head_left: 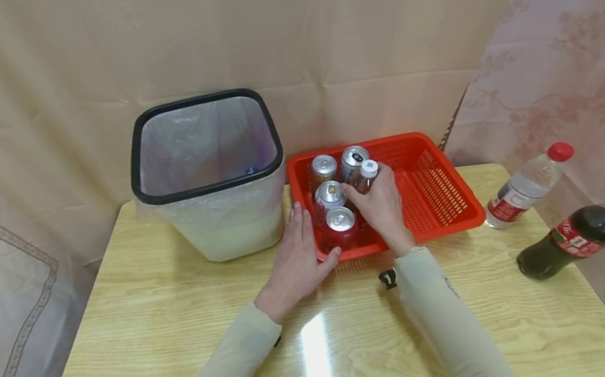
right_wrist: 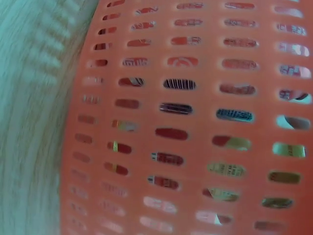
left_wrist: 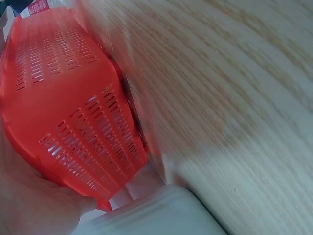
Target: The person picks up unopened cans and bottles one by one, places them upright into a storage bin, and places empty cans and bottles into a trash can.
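Observation:
In the head view, a red plastic basket point(head_left: 446, 230) holds several drink cans, among them a red can point(head_left: 341, 228) at the front left corner. My right hand point(head_left: 382, 208) reaches into it and grips a small clear bottle with a white cap point(head_left: 369, 168), which stands upright beside the cans. Straight fingers of my left hand point(head_left: 295, 262) rest along the basket's left rim, the thumb lying by the front corner. The left wrist view shows that hand point(left_wrist: 39, 196) against the basket's edge. Only the slotted basket wall point(right_wrist: 200, 110) fills the right wrist view, with printed labels behind it.
A bin point(head_left: 236, 223) with a black rim and clear liner stands left of the basket. On the right are a red-capped clear bottle point(head_left: 522, 192) and a dark cola bottle point(head_left: 572, 242) with a yellow cap. Beneath is a wooden table point(head_left: 180, 316); a curtain hangs behind.

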Available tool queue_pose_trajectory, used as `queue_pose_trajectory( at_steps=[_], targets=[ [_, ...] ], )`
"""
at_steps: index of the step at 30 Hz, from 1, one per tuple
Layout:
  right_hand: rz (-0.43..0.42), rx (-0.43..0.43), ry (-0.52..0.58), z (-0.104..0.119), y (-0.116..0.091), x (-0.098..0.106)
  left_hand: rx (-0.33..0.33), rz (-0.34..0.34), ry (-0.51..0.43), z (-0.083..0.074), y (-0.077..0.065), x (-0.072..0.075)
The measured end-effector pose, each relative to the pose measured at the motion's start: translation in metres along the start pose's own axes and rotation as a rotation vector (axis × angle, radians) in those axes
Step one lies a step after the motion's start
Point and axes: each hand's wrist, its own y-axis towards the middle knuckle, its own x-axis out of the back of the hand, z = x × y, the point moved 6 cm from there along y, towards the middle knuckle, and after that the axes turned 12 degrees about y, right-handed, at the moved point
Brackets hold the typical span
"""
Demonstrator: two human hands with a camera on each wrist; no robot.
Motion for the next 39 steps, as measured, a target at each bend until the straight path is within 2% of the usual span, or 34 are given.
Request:
queue_pose_trajectory(
  at_steps=[6,13,17,26,32,39],
  targets=[
    [0.007,-0.001,0.003,0.002,-0.002,0.010,0.001,0.012,0.003,0.000,-0.001,-0.001],
    [0.016,0.019,0.000,0.008,-0.014,0.033,0.003,0.026,0.001,0.001,-0.002,-0.002],
    [-0.016,0.076,0.005,0.015,-0.022,0.049,0.014,0.040,-0.015,0.002,-0.002,-0.002],
    [-0.083,0.205,0.011,0.032,-0.040,0.088,0.004,0.025,-0.001,0.001,-0.002,-0.001],
    [-0.157,0.308,0.054,0.033,-0.050,0.122,0.014,0.039,-0.002,0.000,-0.001,-0.002],
    [-0.215,0.383,0.086,0.032,-0.062,0.154,0.028,0.044,-0.019,0.001,-0.001,-0.002]
  ],
)
